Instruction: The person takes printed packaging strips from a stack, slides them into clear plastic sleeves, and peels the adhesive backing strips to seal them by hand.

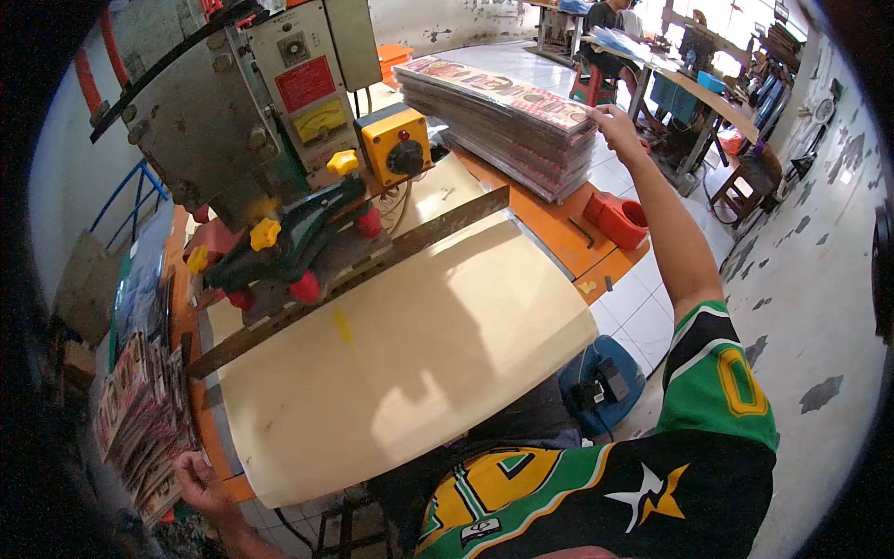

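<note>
My right hand (616,129) is stretched out to the near corner of a tall stack of printed, plastic-covered sheets (503,93), its fingers closed at the top sheet's corner. At the lower left, my left hand (197,480) is beside a fanned pile of similar printed pieces (140,419), with its fingers curled; whether it grips anything is hidden. Between them lies a cream sheet (419,345) on the worktable, with a small yellow strip on it. A long metal bar (372,270) of the machine (279,224) crosses the sheet's far edge.
A yellow control box (396,144) with a dark knob sits on the machine. A red tape dispenser (616,220) and a hex key (581,232) lie at the table's right. Below is a blue stool (633,382). Another person (610,65) sits at a far table.
</note>
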Tool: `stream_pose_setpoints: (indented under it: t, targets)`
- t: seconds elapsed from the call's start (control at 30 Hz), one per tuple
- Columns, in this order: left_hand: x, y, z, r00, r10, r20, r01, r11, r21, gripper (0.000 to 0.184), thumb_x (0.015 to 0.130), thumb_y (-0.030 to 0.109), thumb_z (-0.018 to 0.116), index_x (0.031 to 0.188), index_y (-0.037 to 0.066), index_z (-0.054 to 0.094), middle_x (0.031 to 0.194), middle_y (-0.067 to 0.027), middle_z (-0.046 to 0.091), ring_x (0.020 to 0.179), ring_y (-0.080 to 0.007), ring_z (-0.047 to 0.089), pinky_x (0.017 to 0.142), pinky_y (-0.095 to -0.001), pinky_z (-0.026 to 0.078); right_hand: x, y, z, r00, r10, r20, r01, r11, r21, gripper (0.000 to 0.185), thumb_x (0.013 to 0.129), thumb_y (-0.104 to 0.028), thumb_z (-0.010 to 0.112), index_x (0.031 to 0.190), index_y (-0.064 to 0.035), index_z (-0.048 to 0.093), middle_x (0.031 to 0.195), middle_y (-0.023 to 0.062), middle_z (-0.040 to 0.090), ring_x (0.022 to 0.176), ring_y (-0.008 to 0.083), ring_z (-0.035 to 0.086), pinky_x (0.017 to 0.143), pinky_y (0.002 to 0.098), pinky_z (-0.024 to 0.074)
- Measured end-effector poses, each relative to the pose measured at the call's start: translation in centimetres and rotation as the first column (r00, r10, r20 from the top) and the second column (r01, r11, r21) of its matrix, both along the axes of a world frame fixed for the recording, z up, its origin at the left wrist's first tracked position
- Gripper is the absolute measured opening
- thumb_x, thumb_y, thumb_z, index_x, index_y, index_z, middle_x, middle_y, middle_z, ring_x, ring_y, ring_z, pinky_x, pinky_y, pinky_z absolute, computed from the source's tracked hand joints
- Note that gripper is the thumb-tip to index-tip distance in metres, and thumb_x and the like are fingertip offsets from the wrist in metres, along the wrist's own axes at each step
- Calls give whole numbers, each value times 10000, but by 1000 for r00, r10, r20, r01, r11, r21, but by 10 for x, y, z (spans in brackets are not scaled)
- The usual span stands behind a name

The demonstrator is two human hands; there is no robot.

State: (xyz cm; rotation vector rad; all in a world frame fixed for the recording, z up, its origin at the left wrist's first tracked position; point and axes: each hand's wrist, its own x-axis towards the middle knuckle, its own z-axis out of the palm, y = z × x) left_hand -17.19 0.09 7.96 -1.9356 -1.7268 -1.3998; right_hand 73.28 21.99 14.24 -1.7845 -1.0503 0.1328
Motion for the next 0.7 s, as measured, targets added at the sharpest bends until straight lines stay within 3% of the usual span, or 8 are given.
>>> stream_pose_setpoints:
  t: [0.07,0.1,0.17,0.3,0.43,0.57,0.67,0.7]
  targets:
    - [8,-2,2,984,-6,-179,11,1000,26,347,1111,366,504,995,46,570,842,-19,469,682,-76,413,618,-252,358,5,3,2,998,-29,57,29,1000,4,444,907,-477,741,1047,-62,668,749,-1,558,524,88,474,435,253,350]
    - [17,-5,5,984,-5,-180,10,1000,27,347,1111,366,504,995,46,570,842,-19,469,682,-76,413,618,-252,358,8,5,3,992,-59,114,58,998,10,401,906,-441,748,1009,-62,670,741,-3,555,516,88,471,433,251,345]
    - [34,-10,14,995,-100,28,103,988,-115,338,1091,345,539,981,30,592,791,-37,512,667,-98,454,618,-264,387,10,5,8,1000,-31,7,31,999,9,362,893,-396,756,960,-47,691,745,14,596,543,103,516,445,276,381]
    - [46,7,-10,985,-164,45,163,986,28,323,1080,329,560,973,27,600,715,-19,509,598,-106,440,569,-280,386,21,12,8,981,30,-190,-20,998,55,250,874,-280,769,890,-39,703,737,15,629,564,106,552,453,285,404]
    - [89,9,-10,994,-103,-40,103,995,-8,357,1066,356,581,945,25,639,654,-19,530,528,-118,494,524,-299,399,26,18,9,981,27,-190,-16,998,57,208,872,-241,768,880,-47,694,732,10,623,558,105,547,453,275,403]
    - [127,17,-15,954,-291,66,296,952,-77,349,1037,369,623,952,33,665,594,-46,542,522,-127,527,514,-303,394,29,21,9,983,25,-180,-12,997,73,189,876,-223,763,885,-48,692,743,20,636,569,111,568,451,281,411]
    - [142,18,-14,914,-388,122,406,857,-317,296,1026,325,641,965,38,680,594,-31,547,516,-129,518,519,-311,410,29,19,11,985,15,-174,-6,998,55,218,901,-243,762,910,-39,685,757,26,634,584,113,571,477,287,421]
    - [149,20,-15,914,-388,121,406,857,-318,296,1026,325,641,965,38,680,594,-31,547,516,-129,518,519,-311,410,31,19,10,986,16,-166,-8,999,44,251,925,-266,761,931,-30,679,767,27,629,593,113,566,502,293,428]
